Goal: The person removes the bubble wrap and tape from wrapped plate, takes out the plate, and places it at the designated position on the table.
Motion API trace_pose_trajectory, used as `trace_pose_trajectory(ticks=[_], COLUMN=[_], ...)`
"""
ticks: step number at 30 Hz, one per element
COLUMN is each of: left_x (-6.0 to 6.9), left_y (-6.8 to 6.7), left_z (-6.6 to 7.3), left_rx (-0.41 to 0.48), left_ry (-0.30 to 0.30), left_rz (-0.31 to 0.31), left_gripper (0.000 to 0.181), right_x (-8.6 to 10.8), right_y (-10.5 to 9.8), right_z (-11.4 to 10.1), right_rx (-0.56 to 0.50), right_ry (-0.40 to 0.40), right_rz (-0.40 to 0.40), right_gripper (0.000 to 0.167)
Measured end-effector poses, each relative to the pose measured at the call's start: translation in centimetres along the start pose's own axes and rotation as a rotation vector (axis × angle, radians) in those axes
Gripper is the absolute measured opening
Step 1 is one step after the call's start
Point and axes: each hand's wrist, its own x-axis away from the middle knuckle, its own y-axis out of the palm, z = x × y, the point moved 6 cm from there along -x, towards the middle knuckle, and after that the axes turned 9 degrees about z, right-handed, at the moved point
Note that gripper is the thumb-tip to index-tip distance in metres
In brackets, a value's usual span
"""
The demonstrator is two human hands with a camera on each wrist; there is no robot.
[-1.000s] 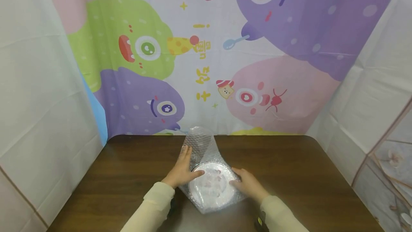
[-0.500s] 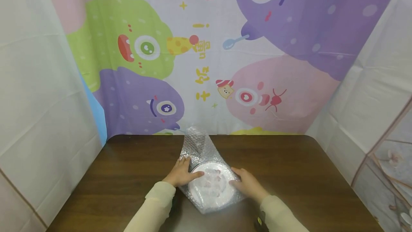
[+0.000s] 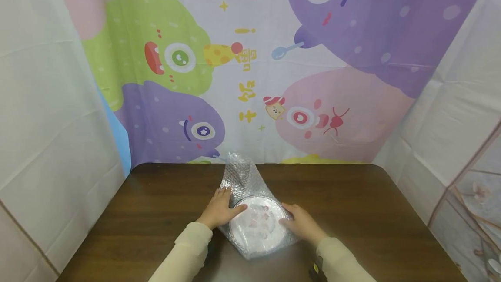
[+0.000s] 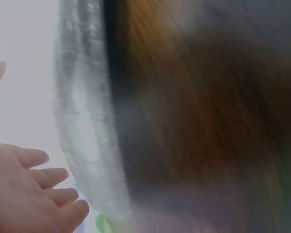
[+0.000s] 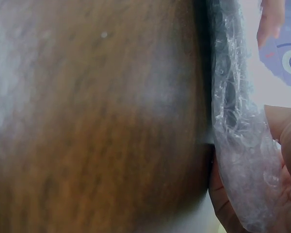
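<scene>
A round white plate (image 3: 258, 225) with a faint pinkish print lies inside clear bubble wrap (image 3: 256, 186) on the table. The wrap's narrower tail stretches toward the table's far edge. My left hand (image 3: 218, 209) lies at the left rim, its thumb over the plate and its straight fingers on the wrap. In the left wrist view the left fingers (image 4: 53, 177) are spread beside the wrap's edge. Gripping the right side is my right hand (image 3: 303, 223). The right wrist view shows its thumb above the wrapped edge (image 5: 237, 97) and fingers (image 5: 220, 201) beneath.
The dark brown wooden table (image 3: 352, 203) extends on both sides. A cartoon-printed curtain (image 3: 250, 77) hangs behind its far edge, and pale cloth (image 3: 47, 134) hangs at the left. A small dark object (image 3: 316, 269) shows by the right sleeve.
The left fingers have drawn back toward me along the wrap. The wrap's far tail has become narrower and shifted slightly left. The plate and right hand have stayed in place.
</scene>
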Motion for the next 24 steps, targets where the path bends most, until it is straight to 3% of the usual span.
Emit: trace_pose_trajectory(ticks=[4, 10, 18, 24], left_x=[0.6, 2.6, 5.8, 7.3], left_y=[-1.0, -2.0, -0.8, 0.2], left_z=[0.8, 1.9, 2.2, 2.1], left_rx=[0.018, 0.036, 0.039, 0.026], left_ry=[0.032, 0.088, 0.051, 0.046], left_rz=[0.059, 0.121, 0.068, 0.046], left_gripper=[0.089, 0.086, 0.095, 0.103], right_x=[-0.1, -0.1, -0.1, -0.2], right_y=[0.1, 0.0, 0.0, 0.0], right_z=[0.1, 0.0, 0.0, -0.1], right_rx=[0.013, 0.016, 0.021, 0.033], right_ry=[0.033, 0.021, 0.022, -0.008], right_rz=[-0.010, -0.004, -0.005, -0.003], right_gripper=[0.056, 0.056, 0.055, 0.055])
